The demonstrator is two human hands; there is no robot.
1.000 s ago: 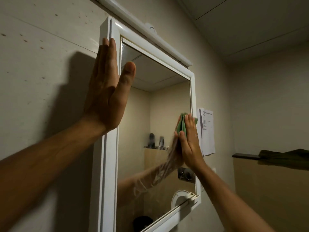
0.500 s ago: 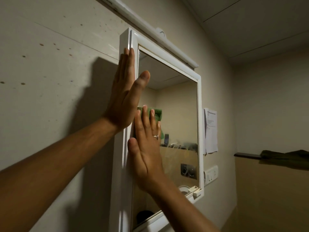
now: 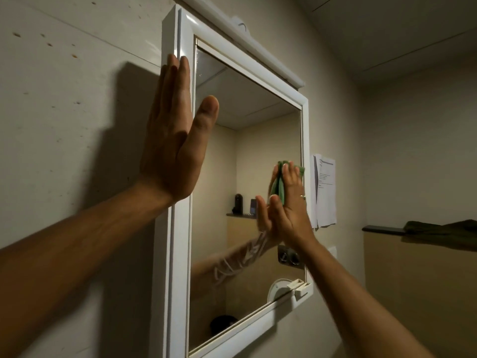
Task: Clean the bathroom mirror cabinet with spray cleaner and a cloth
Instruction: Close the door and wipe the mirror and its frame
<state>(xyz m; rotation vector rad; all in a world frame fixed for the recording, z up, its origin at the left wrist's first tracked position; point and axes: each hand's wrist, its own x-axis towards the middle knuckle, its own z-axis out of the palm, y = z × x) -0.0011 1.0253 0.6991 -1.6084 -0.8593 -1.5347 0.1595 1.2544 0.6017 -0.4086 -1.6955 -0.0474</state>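
Now the left hand (image 3: 173,140) lies flat on the left frame of the mirror cabinet (image 3: 180,254), grip wide open and empty. Right of centre, the right hand (image 3: 291,210) presses the green cloth (image 3: 278,187) against the glass (image 3: 245,151) with straight fingers.

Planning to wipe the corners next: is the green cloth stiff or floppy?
Probably floppy: the green cloth bunches into folds under the right hand. Likely light, since straight fingers alone pin it against the mirror.
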